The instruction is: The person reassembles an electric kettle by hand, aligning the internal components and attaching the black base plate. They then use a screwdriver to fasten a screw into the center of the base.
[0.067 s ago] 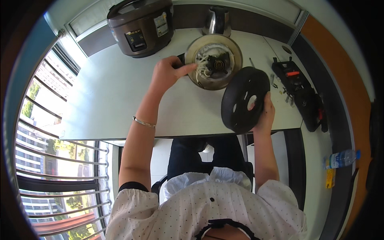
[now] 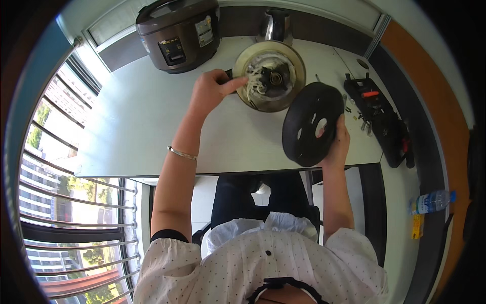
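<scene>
The work looks to be at an opened-up stage: a round metal vessel [image 2: 284, 91] shows its underside, with pale wires [image 2: 255, 82] bunched beside a dark central fitting. The left hand [image 2: 208, 90] closes around its dark handle, thumb at the rim near the wires; how fully the fingers wrap is hidden. The right hand [image 2: 337, 147] grips a black disc [image 2: 309, 125] by its edge, tilted over the front of the table [image 2: 152, 121], just beside the vessel. The next move, I judge, calls for keeping both pieces steady and the loose wires clear of the disc. Small metal parts [image 2: 364, 121] lie near an open tool case [image 2: 378, 107]
</scene>
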Tool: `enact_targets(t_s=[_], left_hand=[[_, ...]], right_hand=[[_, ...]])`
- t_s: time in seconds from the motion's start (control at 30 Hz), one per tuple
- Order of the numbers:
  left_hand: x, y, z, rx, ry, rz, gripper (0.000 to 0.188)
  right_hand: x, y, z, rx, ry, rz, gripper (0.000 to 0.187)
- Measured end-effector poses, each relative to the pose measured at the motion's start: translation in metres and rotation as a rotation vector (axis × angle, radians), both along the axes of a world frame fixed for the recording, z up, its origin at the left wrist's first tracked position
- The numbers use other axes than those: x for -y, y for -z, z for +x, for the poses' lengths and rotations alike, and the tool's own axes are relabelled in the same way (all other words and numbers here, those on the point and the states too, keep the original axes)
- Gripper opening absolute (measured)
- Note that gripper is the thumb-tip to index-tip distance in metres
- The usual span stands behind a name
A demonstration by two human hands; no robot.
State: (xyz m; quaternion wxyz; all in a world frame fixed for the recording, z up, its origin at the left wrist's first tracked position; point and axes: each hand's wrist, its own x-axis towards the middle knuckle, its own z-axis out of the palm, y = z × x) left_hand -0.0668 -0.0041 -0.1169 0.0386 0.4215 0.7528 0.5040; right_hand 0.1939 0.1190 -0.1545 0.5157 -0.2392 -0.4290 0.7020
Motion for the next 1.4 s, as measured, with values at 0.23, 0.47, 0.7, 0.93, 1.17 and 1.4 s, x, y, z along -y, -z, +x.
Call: enact_targets(t_s=[0.23, 0.47, 0.7, 0.93, 1.17, 1.4], left_hand=[[-0.003, 0.003, -0.031, 0.365, -0.063, 0.235, 0.051], [0.008, 0.007, -0.045, 0.458, 0.042, 0.260, 0.049], [0.015, 0.008, -0.041, 0.429, 0.031, 0.208, 0.049], [0.026, 0.001, -0.044, 0.399, 0.196, 0.152, 0.054], [0.028, -0.006, -0.030, 0.201, 0.208, 0.058, 0.062], [0.022, -0.008, -0.019, 0.129, 0.051, 0.054, 0.062]], right_hand=[[-0.037, -0.031, -0.021, -0.015, -0.006, 0.130, 0.039], [-0.059, -0.057, -0.074, 0.082, -0.059, 0.237, 0.052], [-0.051, -0.070, -0.110, 0.147, -0.105, 0.285, 0.056], [-0.060, -0.051, -0.121, 0.145, -0.205, 0.203, 0.061], [-0.048, -0.049, -0.123, 0.099, -0.133, 0.131, 0.061], [-0.043, -0.045, -0.121, 0.104, -0.153, 0.095, 0.060]])
